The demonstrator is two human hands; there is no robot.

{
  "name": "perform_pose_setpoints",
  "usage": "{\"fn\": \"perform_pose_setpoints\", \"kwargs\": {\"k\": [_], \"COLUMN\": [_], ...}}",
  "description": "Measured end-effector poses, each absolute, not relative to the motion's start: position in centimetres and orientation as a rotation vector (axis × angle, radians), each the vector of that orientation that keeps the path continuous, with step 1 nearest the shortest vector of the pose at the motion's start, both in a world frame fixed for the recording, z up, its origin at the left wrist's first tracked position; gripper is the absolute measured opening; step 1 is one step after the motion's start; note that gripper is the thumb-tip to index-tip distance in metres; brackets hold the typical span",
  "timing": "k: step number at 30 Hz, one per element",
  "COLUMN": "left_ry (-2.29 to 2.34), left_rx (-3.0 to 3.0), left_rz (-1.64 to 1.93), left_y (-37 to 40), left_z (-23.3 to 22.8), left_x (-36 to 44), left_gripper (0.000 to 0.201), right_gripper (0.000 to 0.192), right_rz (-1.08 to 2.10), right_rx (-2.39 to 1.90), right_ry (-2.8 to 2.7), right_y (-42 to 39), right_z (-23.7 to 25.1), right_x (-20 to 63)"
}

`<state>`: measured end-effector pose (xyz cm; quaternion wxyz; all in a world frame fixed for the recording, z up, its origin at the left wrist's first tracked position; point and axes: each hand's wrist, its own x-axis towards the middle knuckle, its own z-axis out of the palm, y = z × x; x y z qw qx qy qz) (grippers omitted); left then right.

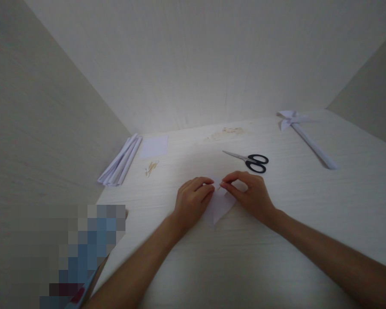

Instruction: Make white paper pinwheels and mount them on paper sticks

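While the left hand (192,199) gripped the paper (222,207) between both hands, nearer than the scissors (248,160), and the right hand (254,194) pinched a seemingly thin stick (218,187), too hard a push could have torn the paper or snapped the stick.

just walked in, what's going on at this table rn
A person is working on a creased piece of white paper at the table. The left hand steadies it, while the right hand pinches near its upper edge, where a thin stick seems to show. Scissors lie just beyond the right hand; a paper pinwheel lies farther right. Off to the left are rolled paper tubes, a paper square and some small sticks.
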<state>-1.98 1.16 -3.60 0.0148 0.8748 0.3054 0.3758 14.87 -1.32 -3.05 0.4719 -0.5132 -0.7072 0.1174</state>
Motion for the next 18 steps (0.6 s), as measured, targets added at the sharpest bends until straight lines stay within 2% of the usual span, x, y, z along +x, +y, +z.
{"fn": "perform_pose_setpoints", "kwargs": {"k": [18], "left_ry": [0.893], "left_rx": [2.740], "left_rz": [1.246], "left_y": [1.04], "left_z": [-3.56], "left_x": [-1.95], "left_gripper": [0.008], "right_gripper": [0.007], "right_rz": [0.278], "right_rx": [-1.244], "right_ry": [-1.738], "right_y": [-1.32], "right_z": [-2.96], "right_x": [14.89]}}
